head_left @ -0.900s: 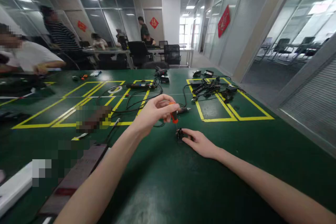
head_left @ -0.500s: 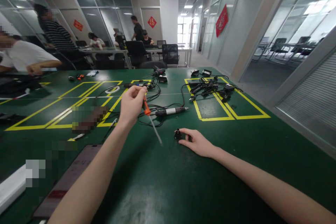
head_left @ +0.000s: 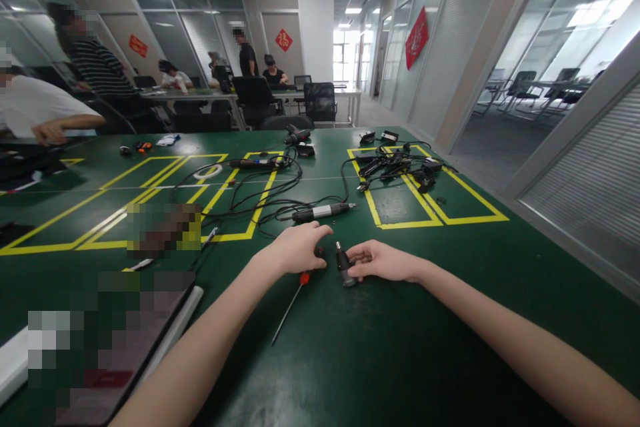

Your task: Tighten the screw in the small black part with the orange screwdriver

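My left hand [head_left: 296, 248] rests palm down on the green table [head_left: 380, 347], its fingers curled over the orange handle of a thin screwdriver [head_left: 290, 300] that lies flat, shaft pointing toward me. A small dark piece [head_left: 319, 251] sits at its fingertips. My right hand [head_left: 383, 260] holds a small black and silver part [head_left: 344, 265], tipped on its side, between thumb and fingers. The two hands are almost touching.
A black electric tool [head_left: 323, 211] with its cable lies just beyond my hands. A heap of black cables [head_left: 400, 167] fills the yellow-taped box at right. A blurred device [head_left: 125, 340] lies near left. Other people sit and stand at the far left.
My left hand came down from mid-air and laid the screwdriver on the table. My right hand tipped the small part from upright onto its side and took hold of it.
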Demonstrator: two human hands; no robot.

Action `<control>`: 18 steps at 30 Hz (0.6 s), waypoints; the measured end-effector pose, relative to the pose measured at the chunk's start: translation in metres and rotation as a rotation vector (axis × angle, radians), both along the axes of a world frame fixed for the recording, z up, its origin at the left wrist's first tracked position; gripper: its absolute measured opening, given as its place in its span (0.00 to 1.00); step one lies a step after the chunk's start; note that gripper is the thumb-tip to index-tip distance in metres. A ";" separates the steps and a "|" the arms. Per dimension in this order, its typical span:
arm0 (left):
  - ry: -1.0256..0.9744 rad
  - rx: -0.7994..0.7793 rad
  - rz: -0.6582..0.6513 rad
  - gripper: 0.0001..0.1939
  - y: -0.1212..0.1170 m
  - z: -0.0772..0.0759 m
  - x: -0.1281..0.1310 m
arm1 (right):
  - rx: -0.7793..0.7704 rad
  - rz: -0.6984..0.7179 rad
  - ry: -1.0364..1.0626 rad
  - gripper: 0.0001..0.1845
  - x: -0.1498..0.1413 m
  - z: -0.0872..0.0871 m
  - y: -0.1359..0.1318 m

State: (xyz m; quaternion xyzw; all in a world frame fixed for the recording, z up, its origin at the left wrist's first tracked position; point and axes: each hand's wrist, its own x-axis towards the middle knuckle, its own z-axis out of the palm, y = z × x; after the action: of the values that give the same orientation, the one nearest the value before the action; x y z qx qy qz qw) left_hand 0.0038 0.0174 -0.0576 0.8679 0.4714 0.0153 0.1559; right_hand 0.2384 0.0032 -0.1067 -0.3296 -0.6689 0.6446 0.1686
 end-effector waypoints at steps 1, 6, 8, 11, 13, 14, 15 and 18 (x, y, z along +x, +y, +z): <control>-0.015 0.017 -0.051 0.37 -0.003 0.005 0.000 | -0.038 0.004 0.020 0.19 0.001 0.000 0.001; -0.184 -0.042 -0.282 0.22 -0.005 0.013 0.006 | -0.084 0.025 0.038 0.19 0.004 -0.005 0.004; -0.207 -0.078 -0.284 0.19 -0.003 0.010 0.008 | -0.074 0.038 0.028 0.19 0.005 -0.005 0.005; -0.234 -0.151 -0.253 0.21 0.002 0.005 0.006 | -0.064 0.052 0.005 0.19 0.007 -0.004 0.006; -0.247 -0.189 -0.234 0.22 0.003 0.004 0.004 | -0.067 0.069 -0.007 0.19 0.008 -0.003 0.006; -0.251 -0.202 -0.228 0.22 0.003 0.004 0.004 | -0.067 0.079 -0.012 0.19 0.009 -0.003 0.007; -0.254 -0.211 -0.223 0.22 0.003 0.004 0.004 | -0.067 0.088 -0.017 0.19 0.010 -0.002 0.007; -0.253 -0.214 -0.220 0.21 0.000 0.007 0.006 | -0.070 0.114 -0.039 0.18 0.012 0.000 0.008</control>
State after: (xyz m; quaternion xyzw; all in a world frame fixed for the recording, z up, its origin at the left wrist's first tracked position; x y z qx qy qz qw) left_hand 0.0095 0.0176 -0.0508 0.8838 0.3493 0.0569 0.3060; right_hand 0.2506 0.0110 -0.1069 -0.3091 -0.6667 0.6697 0.1071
